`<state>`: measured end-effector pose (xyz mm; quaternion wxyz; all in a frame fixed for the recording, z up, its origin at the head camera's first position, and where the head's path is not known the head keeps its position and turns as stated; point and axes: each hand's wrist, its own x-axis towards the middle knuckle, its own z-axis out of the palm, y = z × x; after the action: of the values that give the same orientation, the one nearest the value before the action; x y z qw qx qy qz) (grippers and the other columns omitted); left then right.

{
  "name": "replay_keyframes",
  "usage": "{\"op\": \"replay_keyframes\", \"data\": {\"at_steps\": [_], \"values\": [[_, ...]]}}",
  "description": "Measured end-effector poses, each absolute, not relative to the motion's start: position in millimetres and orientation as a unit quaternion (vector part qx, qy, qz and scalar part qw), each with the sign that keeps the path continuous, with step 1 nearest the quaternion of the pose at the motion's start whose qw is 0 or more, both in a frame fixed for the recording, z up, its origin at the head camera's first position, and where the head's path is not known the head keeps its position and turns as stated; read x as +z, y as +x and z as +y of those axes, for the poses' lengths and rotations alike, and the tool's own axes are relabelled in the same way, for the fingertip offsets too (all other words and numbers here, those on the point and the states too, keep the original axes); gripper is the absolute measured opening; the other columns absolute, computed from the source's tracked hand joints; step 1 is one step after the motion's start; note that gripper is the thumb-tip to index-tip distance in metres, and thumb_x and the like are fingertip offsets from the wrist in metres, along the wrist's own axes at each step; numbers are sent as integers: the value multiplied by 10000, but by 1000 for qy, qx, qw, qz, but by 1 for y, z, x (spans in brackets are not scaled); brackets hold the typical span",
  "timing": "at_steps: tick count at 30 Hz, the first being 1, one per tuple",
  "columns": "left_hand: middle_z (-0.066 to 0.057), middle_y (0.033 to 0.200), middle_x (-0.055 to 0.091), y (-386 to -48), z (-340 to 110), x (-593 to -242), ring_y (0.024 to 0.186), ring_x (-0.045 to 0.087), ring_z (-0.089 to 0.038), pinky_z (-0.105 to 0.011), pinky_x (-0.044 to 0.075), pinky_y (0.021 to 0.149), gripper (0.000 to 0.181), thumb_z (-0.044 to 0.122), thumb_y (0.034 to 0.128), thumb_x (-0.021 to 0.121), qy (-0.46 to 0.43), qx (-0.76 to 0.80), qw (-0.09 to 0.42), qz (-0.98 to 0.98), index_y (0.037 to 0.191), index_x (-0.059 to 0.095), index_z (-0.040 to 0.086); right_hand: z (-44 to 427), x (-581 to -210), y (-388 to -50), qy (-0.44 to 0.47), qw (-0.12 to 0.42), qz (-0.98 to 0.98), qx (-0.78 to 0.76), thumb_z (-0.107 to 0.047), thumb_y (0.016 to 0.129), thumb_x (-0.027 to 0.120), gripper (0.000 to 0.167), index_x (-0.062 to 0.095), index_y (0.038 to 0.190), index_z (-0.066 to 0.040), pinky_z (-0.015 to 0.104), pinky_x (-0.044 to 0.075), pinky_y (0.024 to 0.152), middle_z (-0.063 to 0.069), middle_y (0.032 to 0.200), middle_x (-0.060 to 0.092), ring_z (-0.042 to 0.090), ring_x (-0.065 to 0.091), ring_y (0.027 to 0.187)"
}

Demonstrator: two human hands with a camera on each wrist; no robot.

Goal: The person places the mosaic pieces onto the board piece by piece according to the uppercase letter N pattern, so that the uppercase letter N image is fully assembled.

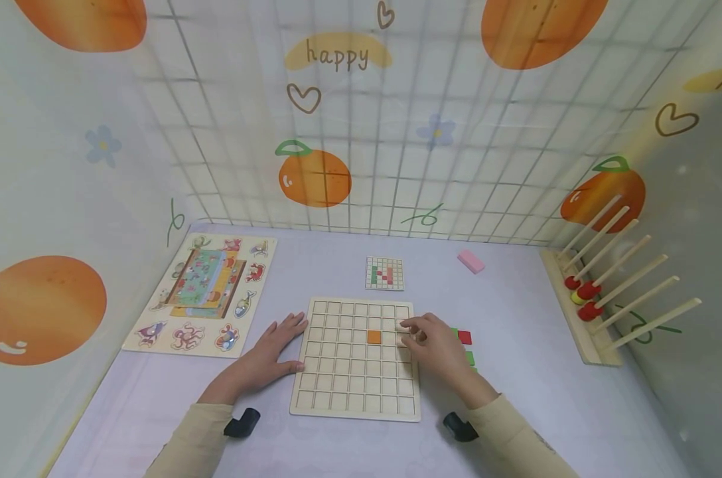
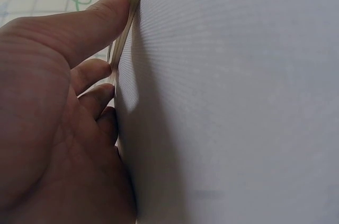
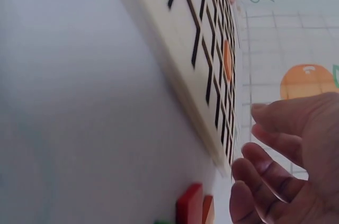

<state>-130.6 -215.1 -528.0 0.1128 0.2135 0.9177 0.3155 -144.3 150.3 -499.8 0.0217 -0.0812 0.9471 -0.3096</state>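
Observation:
A wooden grid board [image 1: 340, 383] lies flat in front of me, with one orange square tile [image 1: 374, 337] in a cell right of its middle. At its left edge my left hand [image 1: 264, 355] rests with fingers spread, and the thumb touches the board's side in the left wrist view. My right hand [image 1: 435, 348] hovers over the board's right edge, fingers loosely bent. Nothing shows between its thumb and fingers in the right wrist view. Partly hidden behind that hand, red [image 1: 465, 338] and green tiles [image 1: 470, 358] lie on the table.
A small card [image 1: 394, 284] with a coloured grid pattern lies beyond the board, and a pink block [image 1: 471, 261] to its right. On the left is a sea-animal puzzle board [image 1: 137, 337] with pictured pieces on top. A pegged wooden rack [image 1: 600, 355] with beads stands far right.

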Motion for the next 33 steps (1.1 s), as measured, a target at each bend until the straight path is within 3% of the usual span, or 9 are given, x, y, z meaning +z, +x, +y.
{"op": "replay_keyframes", "data": {"at_steps": [11,33], "values": [[-95,1688,207,-130,-215,-528,1560,111,-328,-533,44,1280,844,358,913,752,213,313,112,919,1592,336,80,176,-499,-144,-62,27,952,-299,-220,911,774,309,730,1209,-150,259,509,631,-16,1014,632,130,549,785],[-70,1695,190,-132,-216,-530,1566,95,-299,-502,33,1286,856,378,912,749,208,310,117,920,1603,322,108,199,-509,-144,-35,30,968,-248,-219,874,809,344,737,1199,-131,360,622,748,83,1143,656,223,579,918]]}}
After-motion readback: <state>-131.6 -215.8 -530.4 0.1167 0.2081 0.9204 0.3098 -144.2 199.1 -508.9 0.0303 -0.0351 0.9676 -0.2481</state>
